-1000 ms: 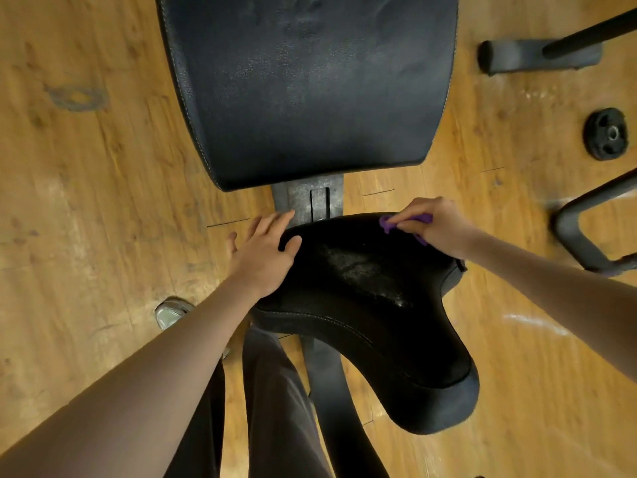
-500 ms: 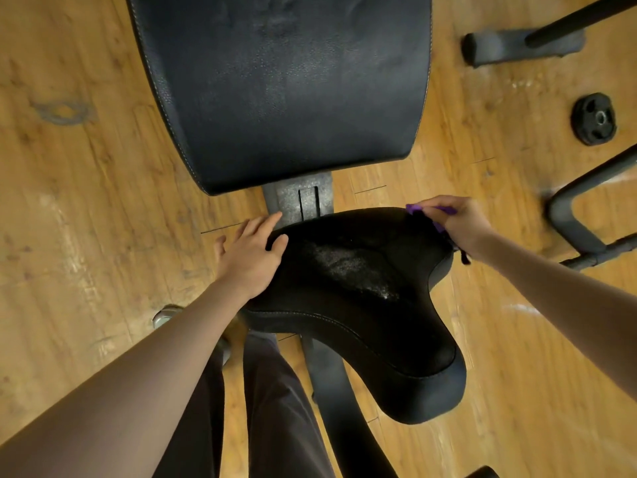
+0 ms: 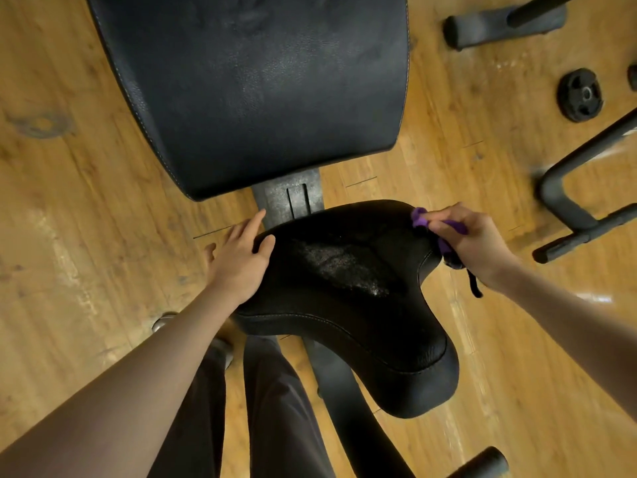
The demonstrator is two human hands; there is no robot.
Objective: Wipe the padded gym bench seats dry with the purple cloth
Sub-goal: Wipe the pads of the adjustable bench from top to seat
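Note:
The small black padded seat (image 3: 344, 305) fills the middle of the view, with a pale wet-looking patch on its top. Beyond it lies the larger black back pad (image 3: 255, 84). My left hand (image 3: 238, 260) rests on the seat's left far corner, fingers straight over the edge and thumb on top. My right hand (image 3: 472, 236) grips the bunched purple cloth (image 3: 421, 218) at the seat's far right corner; most of the cloth is hidden in my fist.
A grey metal bracket (image 3: 289, 200) joins the two pads. On the wooden floor at right lie a black weight plate (image 3: 580, 94), a black frame foot (image 3: 503, 22) and a curved black tube frame (image 3: 565, 205). My legs and one shoe (image 3: 162, 322) stand below left.
My right hand with the cloth has slid from the seat's far middle edge out to its far right corner. My left hand has stayed on the left corner.

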